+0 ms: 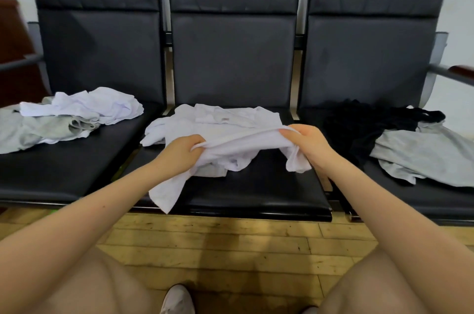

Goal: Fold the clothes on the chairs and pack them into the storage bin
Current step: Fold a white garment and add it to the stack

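Observation:
A white garment (238,149) hangs stretched between my two hands above the middle chair seat (256,190). My left hand (183,153) grips its left edge and my right hand (306,143) grips its right edge. One loose end droops over the seat's front edge. More white clothing (230,116) lies crumpled behind it on the same seat. The left seat holds a white garment (84,104) on top of a grey one (33,129). On the right seat lie a black garment (364,126) and a grey one (423,152). No storage bin is in view.
Three joined black padded chairs (233,57) fill the view, with metal armrests at both ends (451,72). A wooden floor (230,242) runs in front of them. My knees and a white shoe (177,299) are at the bottom edge.

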Motion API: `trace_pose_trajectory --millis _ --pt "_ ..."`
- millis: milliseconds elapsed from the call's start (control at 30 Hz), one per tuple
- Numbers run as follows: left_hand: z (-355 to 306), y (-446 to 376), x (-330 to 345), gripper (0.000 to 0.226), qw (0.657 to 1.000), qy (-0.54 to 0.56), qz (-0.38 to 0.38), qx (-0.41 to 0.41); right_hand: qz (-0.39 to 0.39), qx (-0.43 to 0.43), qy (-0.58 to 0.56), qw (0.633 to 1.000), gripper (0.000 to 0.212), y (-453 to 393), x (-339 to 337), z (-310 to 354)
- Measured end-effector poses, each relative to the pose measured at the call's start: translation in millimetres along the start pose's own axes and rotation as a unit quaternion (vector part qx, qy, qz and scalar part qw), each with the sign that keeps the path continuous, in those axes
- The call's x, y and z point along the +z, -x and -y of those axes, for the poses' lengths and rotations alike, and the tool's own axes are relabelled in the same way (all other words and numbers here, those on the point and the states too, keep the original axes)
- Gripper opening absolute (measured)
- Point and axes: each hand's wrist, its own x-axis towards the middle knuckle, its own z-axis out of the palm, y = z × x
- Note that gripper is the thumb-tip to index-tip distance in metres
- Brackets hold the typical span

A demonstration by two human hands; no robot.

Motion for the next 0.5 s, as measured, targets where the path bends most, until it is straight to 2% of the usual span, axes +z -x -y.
trace_pose_trajectory --millis 233,400,500 --pt "7 17 -35 0.028 0.996 -0.041 -0.04 -0.065 -0.083 0.023 -0.018 0.996 0.029 8 -11 2" --pt "-1 37 -38 0.031 0.991 0.078 -0.048 -0.097 -0.032 0.007 0.032 0.999 0.032 32 -1 -1" --pt "-5 51 -44 0.027 0.998 0.023 -0.007 -0.065 -0.004 0.005 0.086 0.996 0.035 44 2 5"
